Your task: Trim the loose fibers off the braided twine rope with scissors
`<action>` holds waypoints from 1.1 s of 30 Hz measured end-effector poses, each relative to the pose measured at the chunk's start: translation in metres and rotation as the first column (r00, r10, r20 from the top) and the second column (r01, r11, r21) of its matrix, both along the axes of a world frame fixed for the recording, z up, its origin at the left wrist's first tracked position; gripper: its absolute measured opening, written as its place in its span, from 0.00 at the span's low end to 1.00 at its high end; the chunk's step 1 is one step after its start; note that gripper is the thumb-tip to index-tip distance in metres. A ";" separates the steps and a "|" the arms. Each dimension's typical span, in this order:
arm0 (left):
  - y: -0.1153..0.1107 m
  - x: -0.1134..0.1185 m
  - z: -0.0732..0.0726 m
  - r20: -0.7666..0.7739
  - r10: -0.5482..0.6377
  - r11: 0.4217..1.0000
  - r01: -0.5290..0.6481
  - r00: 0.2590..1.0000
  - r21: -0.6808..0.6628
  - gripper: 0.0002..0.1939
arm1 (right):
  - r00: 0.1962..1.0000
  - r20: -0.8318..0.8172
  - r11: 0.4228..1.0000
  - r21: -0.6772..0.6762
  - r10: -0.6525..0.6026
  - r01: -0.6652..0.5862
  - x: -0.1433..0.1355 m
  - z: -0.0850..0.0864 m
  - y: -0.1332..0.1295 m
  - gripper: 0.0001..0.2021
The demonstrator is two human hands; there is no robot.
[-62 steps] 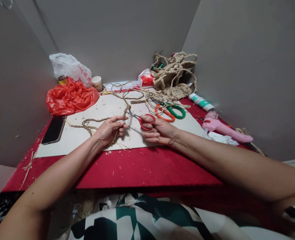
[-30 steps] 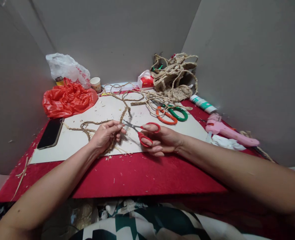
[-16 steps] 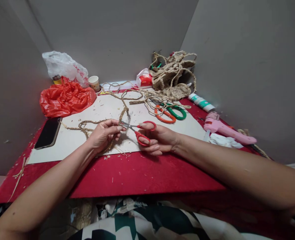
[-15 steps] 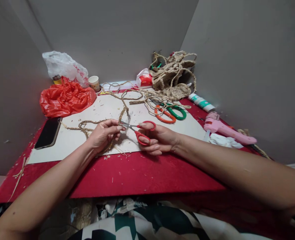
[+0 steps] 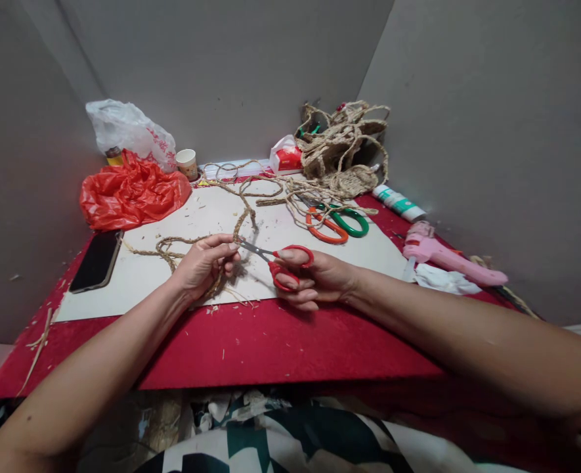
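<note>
My left hand [image 5: 206, 266] pinches a braided brown straw rope [image 5: 242, 223] over the front of a white board. The rope runs from my fingers toward the back, and more of it loops on the board to the left. In my right hand [image 5: 314, 279] is a pair of small scissors [image 5: 265, 253] with red handles, my thumb and fingers through the loops. Their blades point left, with the tips at the rope just beside my left fingertips. Whether the tips are around the rope or only touching it, I cannot tell.
On the red-covered table [image 5: 290, 348] lies the white board [image 5: 137, 289]. Large scissors [image 5: 352, 221] with orange and green handles rest under rope strands. Behind is a rope heap [image 5: 339, 151]. A phone [image 5: 94, 261] and red plastic bag [image 5: 132, 190] lie left, a pink glue gun [image 5: 448, 256] right.
The small scissors and my right hand have shifted slightly right and down, and the blades look closer together. My left hand keeps its hold on the rope.
</note>
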State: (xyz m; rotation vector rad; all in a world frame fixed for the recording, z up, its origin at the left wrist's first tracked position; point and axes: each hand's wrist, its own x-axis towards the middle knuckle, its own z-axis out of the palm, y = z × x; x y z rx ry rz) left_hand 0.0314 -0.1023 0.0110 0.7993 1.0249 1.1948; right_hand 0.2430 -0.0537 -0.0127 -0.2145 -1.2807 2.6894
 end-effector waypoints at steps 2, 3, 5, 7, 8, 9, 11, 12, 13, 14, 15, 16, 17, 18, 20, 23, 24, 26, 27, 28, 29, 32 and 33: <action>-0.001 0.002 0.001 -0.004 -0.010 1.000 0.010 1.000 0.000 0.09 | 0.999 0.018 0.999 -0.012 0.037 -0.037 0.001 -0.001 0.001 0.22; -0.001 0.003 0.001 -0.005 -0.018 1.000 0.018 1.000 0.002 0.10 | 0.999 0.015 0.999 -0.017 0.041 -0.040 0.001 -0.001 0.002 0.22; -0.002 0.005 0.002 -0.001 -0.032 0.999 0.032 0.999 0.008 0.10 | 0.999 0.006 0.999 -0.030 0.036 -0.036 0.001 0.000 0.003 0.22; -0.003 0.006 0.002 0.008 -0.038 0.999 0.038 0.999 0.009 0.11 | 1.000 -0.001 0.999 -0.043 0.016 -0.016 0.001 0.001 0.004 0.21; -0.003 0.006 0.002 0.009 -0.037 0.999 0.037 0.999 0.007 0.11 | 1.000 0.000 0.999 -0.048 -0.002 0.002 0.001 0.002 0.005 0.21; -0.003 0.006 0.002 0.008 -0.034 0.999 0.034 0.999 0.005 0.12 | 1.000 0.001 0.998 -0.049 -0.031 0.031 0.000 0.003 0.005 0.20; -0.003 0.005 0.002 0.001 -0.046 0.999 0.046 0.999 -0.001 0.12 | 0.994 -0.001 0.994 -0.037 -0.105 0.105 -0.001 0.004 0.006 0.20; -0.003 0.004 0.002 -0.002 -0.062 0.998 0.062 0.998 0.000 0.13 | 0.990 0.000 0.989 -0.026 -0.143 0.143 -0.001 0.004 0.006 0.20; -0.004 0.003 0.002 -0.005 -0.081 0.997 0.081 0.997 0.003 0.15 | 0.984 0.000 0.984 -0.014 -0.176 0.176 -0.001 0.005 0.006 0.20; -0.004 0.002 0.002 -0.007 -0.098 0.995 0.098 0.995 0.006 0.16 | 0.979 -0.002 0.979 -0.005 -0.204 0.204 -0.001 0.006 0.005 0.20; -0.004 0.002 0.003 -0.009 -0.108 0.994 0.108 0.994 0.006 0.17 | 0.975 -0.004 0.975 0.001 -0.224 0.224 0.000 0.007 0.005 0.20; -0.004 0.001 0.004 -0.012 -0.109 0.994 0.109 0.994 0.007 0.18 | 0.973 -0.006 0.973 0.006 -0.233 0.233 0.000 0.008 0.004 0.20; -0.004 0.001 0.004 -0.015 -0.101 0.995 0.102 0.995 0.009 0.18 | 0.974 -0.008 0.973 0.011 -0.228 0.228 0.001 0.009 0.004 0.20; -0.004 0.001 0.004 -0.015 -0.091 0.996 0.092 0.996 0.013 0.17 | 0.977 -0.014 0.977 0.017 -0.213 0.213 0.002 0.009 0.003 0.20; -0.004 0.001 0.005 -0.011 -0.073 0.997 0.073 0.997 0.020 0.14 | 0.989 -0.025 0.988 0.029 -0.149 0.149 0.004 0.009 0.002 0.20; -0.003 0.001 0.004 -0.016 -0.051 0.998 0.052 0.999 0.029 0.10 | 1.000 -0.020 0.999 0.026 -0.023 0.023 0.005 0.007 0.001 0.21; -0.003 0.001 0.004 -0.019 -0.043 0.999 0.043 0.999 0.028 0.10 | 1.000 -0.012 1.000 0.022 0.005 -0.005 0.005 0.006 0.002 0.21; -0.002 0.001 0.004 -0.020 -0.030 0.999 0.030 0.999 0.027 0.09 | 1.000 -0.010 1.000 0.018 0.011 -0.011 0.005 0.005 0.003 0.21; -0.002 0.001 0.004 -0.016 -0.025 0.999 0.025 1.000 0.025 0.09 | 1.000 -0.016 1.000 0.020 -0.003 0.004 0.006 0.004 0.004 0.21; -0.002 0.001 0.004 -0.012 -0.018 1.000 0.019 1.000 0.025 0.09 | 1.000 -0.022 1.000 0.022 -0.020 0.021 0.006 0.004 0.004 0.21; -0.002 0.000 0.005 -0.009 -0.011 1.000 0.012 1.000 0.027 0.09 | 0.999 -0.025 0.999 0.025 -0.033 0.034 0.006 0.004 0.005 0.21; -0.001 0.000 0.006 -0.002 0.004 0.999 -0.004 1.000 0.032 0.09 | 1.000 -0.009 0.999 0.034 -0.014 0.014 0.006 0.003 0.006 0.20; -0.001 0.000 0.006 -0.001 0.007 1.000 -0.007 1.000 0.030 0.09 | 1.000 0.004 0.999 0.036 0.004 -0.004 0.006 0.002 0.006 0.20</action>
